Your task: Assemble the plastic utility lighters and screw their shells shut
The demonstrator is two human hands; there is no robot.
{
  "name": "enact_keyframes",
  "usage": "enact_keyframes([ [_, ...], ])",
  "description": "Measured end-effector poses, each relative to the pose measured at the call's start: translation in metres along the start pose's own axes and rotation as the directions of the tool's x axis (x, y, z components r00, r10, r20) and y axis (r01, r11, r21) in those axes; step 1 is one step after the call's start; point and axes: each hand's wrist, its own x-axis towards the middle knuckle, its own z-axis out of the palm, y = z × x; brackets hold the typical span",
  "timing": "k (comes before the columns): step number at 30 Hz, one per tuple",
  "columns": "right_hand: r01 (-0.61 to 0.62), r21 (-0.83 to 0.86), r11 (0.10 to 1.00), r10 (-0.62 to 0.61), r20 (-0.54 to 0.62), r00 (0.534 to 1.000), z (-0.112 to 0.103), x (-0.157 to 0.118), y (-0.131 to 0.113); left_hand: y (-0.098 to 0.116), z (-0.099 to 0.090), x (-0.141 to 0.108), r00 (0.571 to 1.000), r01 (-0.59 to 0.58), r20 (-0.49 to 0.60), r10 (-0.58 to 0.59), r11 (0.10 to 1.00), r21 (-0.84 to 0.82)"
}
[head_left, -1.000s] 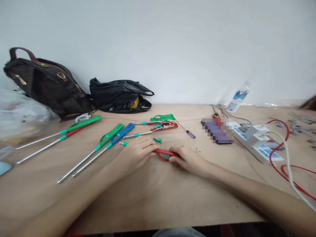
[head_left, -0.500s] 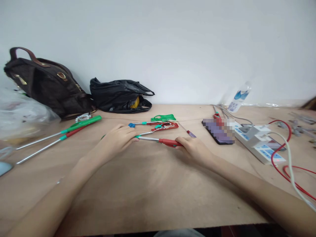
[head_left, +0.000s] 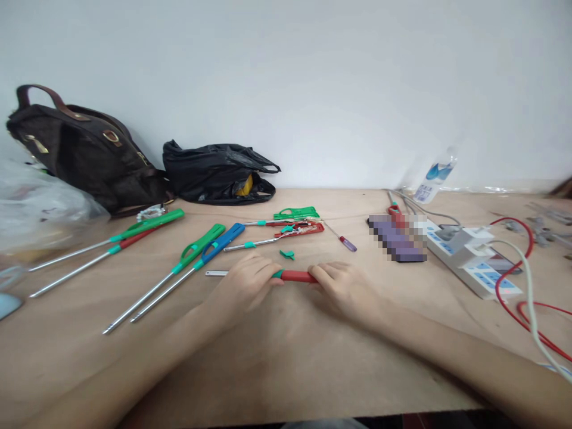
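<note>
My left hand [head_left: 250,280] is closed around the front of a red long-nosed lighter [head_left: 295,276], its metal tube poking out past the knuckles on the left. A teal collar [head_left: 277,274] shows beside the thumb, against the red handle. At the handle's other end, my right hand [head_left: 342,289] grips it with fingers bent. Just beyond lies a small loose teal piece [head_left: 287,254]. Farther back are an opened red lighter half [head_left: 308,230] with inner parts exposed, a metal tube [head_left: 257,243], a green handle shell [head_left: 297,213] and a purple-handled screwdriver [head_left: 347,243].
A green lighter [head_left: 201,244] and a blue lighter [head_left: 222,243] lie left of my hands, with another pair beyond. A backpack [head_left: 89,161] and black plastic bag [head_left: 214,173] stand behind. Rightward are a phone [head_left: 388,238], power strip [head_left: 482,277], cables and a bottle [head_left: 435,176].
Both hands have come nearer with the red lighter, the left one also moving right. This uncovers the green and blue lighters and the small teal piece. A teal collar now shows at the handle.
</note>
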Motion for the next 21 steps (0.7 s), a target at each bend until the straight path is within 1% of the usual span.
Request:
enact_keyframes([
  [3,-0.026,-0.009,1.000,0.026,0.029,0.999,-0.002,0.001,-0.001,0.003,0.000,0.001,0.998,0.063,0.021,-0.063,0.998,-0.028],
  [6,-0.075,0.012,0.997,0.074,0.107,0.991,-0.004,0.003,-0.002,0.002,-0.002,0.003,0.987,0.137,0.095,-0.132,0.989,-0.059],
  [8,-0.108,0.038,0.993,0.101,0.154,0.983,-0.006,0.005,-0.001,-0.001,-0.004,0.003,0.983,0.152,0.116,-0.145,0.987,-0.048],
  [9,-0.121,0.050,0.991,0.111,0.168,0.979,-0.007,0.006,-0.001,-0.003,-0.005,0.003,0.986,0.128,0.114,-0.124,0.991,-0.031],
  [11,-0.133,0.055,0.990,0.122,0.172,0.977,-0.007,0.006,0.000,-0.006,-0.005,0.003,0.995,0.039,0.092,-0.042,0.999,0.027],
  [13,-0.117,0.023,0.993,0.112,0.152,0.982,-0.006,0.006,0.000,-0.007,-0.002,0.002,0.997,-0.044,0.074,0.036,0.994,0.100],
  [14,-0.098,-0.004,0.995,0.098,0.137,0.986,-0.005,0.005,-0.001,-0.007,-0.001,0.002,0.996,-0.066,0.065,0.057,0.989,0.135],
  [17,-0.021,-0.092,0.995,0.029,0.086,0.996,-0.002,0.003,-0.003,-0.004,0.003,0.002,0.993,-0.107,0.066,0.097,0.980,0.167],
  [19,0.022,-0.132,0.991,-0.015,0.054,0.998,-0.002,0.001,-0.005,-0.003,0.004,0.002,0.991,-0.113,0.082,0.103,0.985,0.133],
  [21,0.050,-0.160,0.986,-0.045,0.033,0.998,-0.001,0.000,-0.007,-0.001,0.003,0.001,0.990,-0.096,0.111,0.085,0.991,0.096],
])
